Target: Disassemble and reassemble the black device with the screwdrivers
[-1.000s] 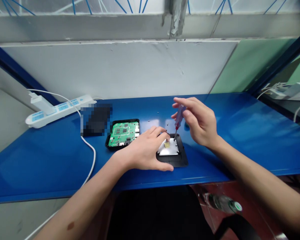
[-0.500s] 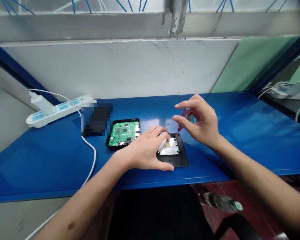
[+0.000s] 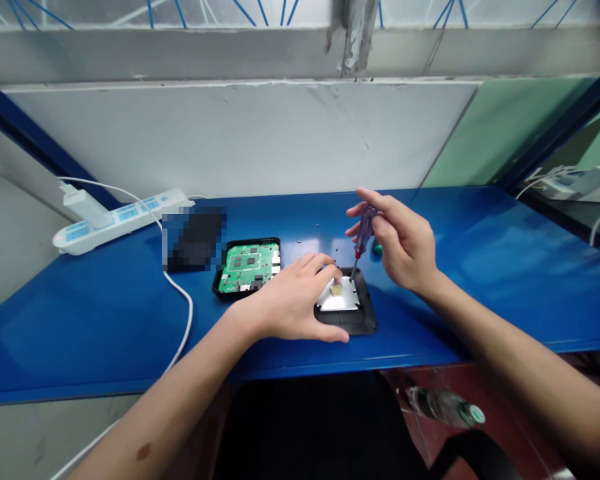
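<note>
A black device shell (image 3: 353,323) with a silver metal plate (image 3: 337,301) and a small yellow pad lies on the blue bench (image 3: 480,280). My left hand (image 3: 290,303) rests over the shell's left side, fingers curled against it, holding it down. My right hand (image 3: 403,243) pinches a small screwdriver (image 3: 363,235) with a clear purple handle. The screwdriver stands nearly upright, its tip at the plate's far right corner. A second black shell with a green circuit board (image 3: 249,265) lies just left of my left hand.
A white power strip (image 3: 120,220) with a plug and white cable (image 3: 183,313) sits at the back left. A dark blurred object (image 3: 193,237) lies beside the circuit board. A small green item (image 3: 377,250) lies behind my right hand. A plastic bottle (image 3: 445,407) lies below the bench.
My right hand turned the screwdriver: it tilted rightwards half a second ago and now stands upright again. My left hand and the shell have stayed in place.
</note>
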Demonstrator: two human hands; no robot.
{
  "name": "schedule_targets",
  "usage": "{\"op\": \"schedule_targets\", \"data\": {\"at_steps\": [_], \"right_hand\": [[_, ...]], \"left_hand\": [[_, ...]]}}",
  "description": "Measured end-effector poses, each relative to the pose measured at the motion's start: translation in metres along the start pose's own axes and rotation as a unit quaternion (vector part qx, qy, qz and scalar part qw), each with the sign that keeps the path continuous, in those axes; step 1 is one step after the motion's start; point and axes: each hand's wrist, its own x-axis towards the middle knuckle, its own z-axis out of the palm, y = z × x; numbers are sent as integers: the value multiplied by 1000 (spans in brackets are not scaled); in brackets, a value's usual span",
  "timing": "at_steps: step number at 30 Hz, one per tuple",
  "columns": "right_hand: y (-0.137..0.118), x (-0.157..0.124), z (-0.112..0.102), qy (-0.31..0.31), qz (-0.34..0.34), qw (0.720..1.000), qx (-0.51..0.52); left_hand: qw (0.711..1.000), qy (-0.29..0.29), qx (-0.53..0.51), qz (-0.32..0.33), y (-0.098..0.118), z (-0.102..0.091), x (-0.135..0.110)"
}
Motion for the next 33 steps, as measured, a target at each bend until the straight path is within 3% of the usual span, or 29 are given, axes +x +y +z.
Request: {"op": "schedule_targets", "data": {"at_steps": [15,22,27,33], "right_hand": [[0,-2,2,16,19,1000,-17],[-2,-1,3,8,27,999,42],[0,0,4,37,31,999,-1],[1,1,1,16,7,1000,-19]], "left_hand": [[1000,-2,0,-1,0,0,0],[1000,-6,4,-1,0,0,1],[1000,-2,1,0,0,0,0],[1000,4,2,3,-1,1,-1]]}}
